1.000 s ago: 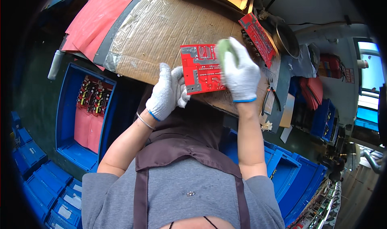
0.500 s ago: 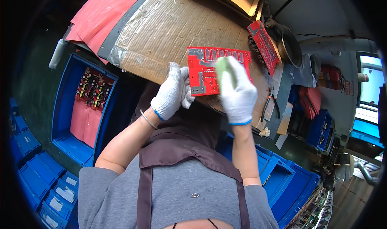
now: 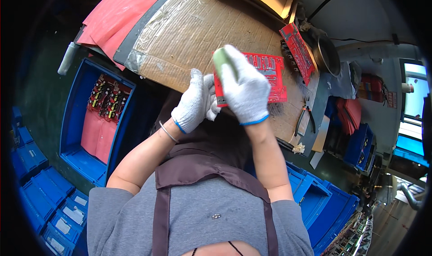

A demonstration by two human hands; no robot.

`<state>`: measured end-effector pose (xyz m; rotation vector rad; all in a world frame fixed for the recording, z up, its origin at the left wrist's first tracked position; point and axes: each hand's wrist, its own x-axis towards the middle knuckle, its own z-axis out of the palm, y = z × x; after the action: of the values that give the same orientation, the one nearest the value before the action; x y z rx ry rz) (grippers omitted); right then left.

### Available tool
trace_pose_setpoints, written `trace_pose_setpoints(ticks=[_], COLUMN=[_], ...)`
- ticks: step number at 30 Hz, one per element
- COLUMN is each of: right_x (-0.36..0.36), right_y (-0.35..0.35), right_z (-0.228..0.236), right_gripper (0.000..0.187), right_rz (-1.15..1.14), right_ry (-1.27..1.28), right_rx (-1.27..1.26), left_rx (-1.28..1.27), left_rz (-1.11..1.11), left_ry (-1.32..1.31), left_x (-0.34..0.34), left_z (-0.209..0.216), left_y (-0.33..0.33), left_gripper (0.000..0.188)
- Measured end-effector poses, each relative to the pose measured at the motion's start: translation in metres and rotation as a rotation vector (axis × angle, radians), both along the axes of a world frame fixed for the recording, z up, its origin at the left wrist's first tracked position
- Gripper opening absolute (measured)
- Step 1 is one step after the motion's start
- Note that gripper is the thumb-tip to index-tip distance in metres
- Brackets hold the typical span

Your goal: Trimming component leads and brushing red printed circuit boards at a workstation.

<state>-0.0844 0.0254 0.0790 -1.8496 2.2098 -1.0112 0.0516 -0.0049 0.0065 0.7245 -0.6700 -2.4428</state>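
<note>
A red circuit board (image 3: pixel 276 78) lies solder side up on the brown cardboard table cover (image 3: pixel 189 31). My right hand (image 3: pixel 246 87), in a white knit glove, is closed around a pale green, rounded block (image 3: pixel 219 58) over the board's left part. Whether it is a brush or a sponge cannot be made out, since its underside is hidden. My left hand (image 3: pixel 194 100), gloved the same way, rests against the board's left edge. Its thumb points up, away from the loosely bent fingers, and some fingertips are hard to see by the board's corner.
Another red board (image 3: pixel 297 51) leans at the right beside a round metal bowl (image 3: pixel 330 55). Pliers (image 3: pixel 303 118) lie near the table's right edge. Pink sheets (image 3: pixel 119 15) cover the far left corner. A blue bin (image 3: pixel 72 154) holding boards stands at left.
My right hand has swept the green block leftward and slightly away across the board, uncovering the board's right part. My left hand stays at the left edge.
</note>
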Motion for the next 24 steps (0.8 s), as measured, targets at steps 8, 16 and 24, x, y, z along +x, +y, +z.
trace_pose_setpoints(ticks=[8,16,24], right_x=[0.012,-0.067,-0.078], right_y=[0.049,0.063,0.067], right_z=[0.004,0.007,-0.001], right_gripper=[0.037,0.038,0.038], right_rz=[0.079,-0.255,-0.219], right_ry=[-0.042,-0.105,0.010], right_rx=[0.097,0.080,-0.033], left_rx=[-0.048,-0.126,-0.181], left_rz=[0.013,-0.034,-0.113], left_ry=[-0.036,-0.012,-0.164], left_x=[0.000,0.001,0.005], left_z=[-0.004,-0.012,-0.010], left_y=[0.000,-0.002,-0.001], left_gripper=[0.088,0.081,0.057])
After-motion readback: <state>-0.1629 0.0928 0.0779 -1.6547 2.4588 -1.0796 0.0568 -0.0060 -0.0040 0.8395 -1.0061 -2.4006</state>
